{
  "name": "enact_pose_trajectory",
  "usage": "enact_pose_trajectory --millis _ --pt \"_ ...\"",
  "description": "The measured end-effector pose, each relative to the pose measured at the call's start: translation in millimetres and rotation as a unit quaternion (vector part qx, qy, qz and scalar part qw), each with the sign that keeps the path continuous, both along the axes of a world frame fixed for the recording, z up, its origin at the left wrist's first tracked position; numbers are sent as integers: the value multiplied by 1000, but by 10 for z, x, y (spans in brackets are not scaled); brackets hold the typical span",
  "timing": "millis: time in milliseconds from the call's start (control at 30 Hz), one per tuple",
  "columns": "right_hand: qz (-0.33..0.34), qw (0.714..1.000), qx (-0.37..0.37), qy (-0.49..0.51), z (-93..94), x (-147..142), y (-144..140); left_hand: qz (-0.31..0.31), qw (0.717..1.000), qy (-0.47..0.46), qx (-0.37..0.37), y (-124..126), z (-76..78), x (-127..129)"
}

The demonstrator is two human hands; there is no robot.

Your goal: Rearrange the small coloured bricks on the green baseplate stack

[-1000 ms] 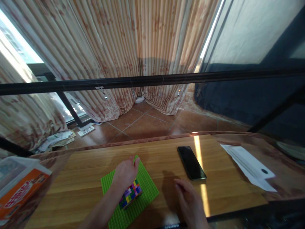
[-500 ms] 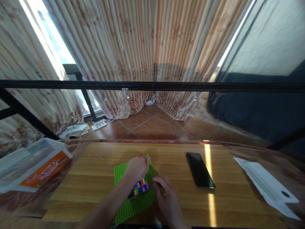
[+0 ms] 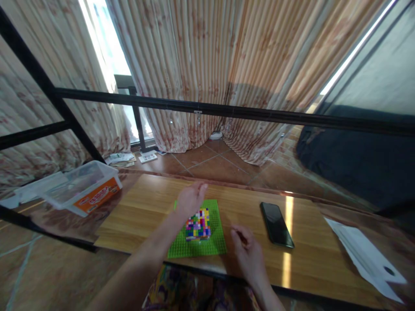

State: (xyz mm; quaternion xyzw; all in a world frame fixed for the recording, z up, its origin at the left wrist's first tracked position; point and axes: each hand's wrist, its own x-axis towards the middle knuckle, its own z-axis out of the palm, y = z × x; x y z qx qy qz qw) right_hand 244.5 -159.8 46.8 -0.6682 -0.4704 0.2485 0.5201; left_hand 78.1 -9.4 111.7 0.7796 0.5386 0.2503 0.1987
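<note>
Wooden desk [image 3: 246, 203] with a dark front edge, standing on a tiled floor. Directly on it lie a green baseplate [image 3: 212, 242] near the middle of the front edge, a black phone [image 3: 276, 218] right of centre, and white paper [image 3: 366, 255] towards the right end. A clear plastic box [image 3: 84, 186] with an orange label rests beyond the left edge, on a glossy dark surface.

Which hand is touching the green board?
The left hand rests on the green baseplate's far edge, by the multicoloured brick block. The right hand is on the bare wooden table.
</note>
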Motion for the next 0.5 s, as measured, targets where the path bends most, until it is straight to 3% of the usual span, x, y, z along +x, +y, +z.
enact_pose_trajectory --millis 133,233,333,500 --pt "26 996 -7 88 3 -139 212 99 976 -180 -69 -125 -290 -290" --pt "66 986 -2 156 -52 -300 461 153 940 -290 -92 -341 -591 -314" --pt "66 981 -3 183 -143 -453 668 142 917 -352 -120 -514 -776 -231" --pt "126 976 -16 177 -244 -628 715 85 884 -427 -171 -613 -861 -148"
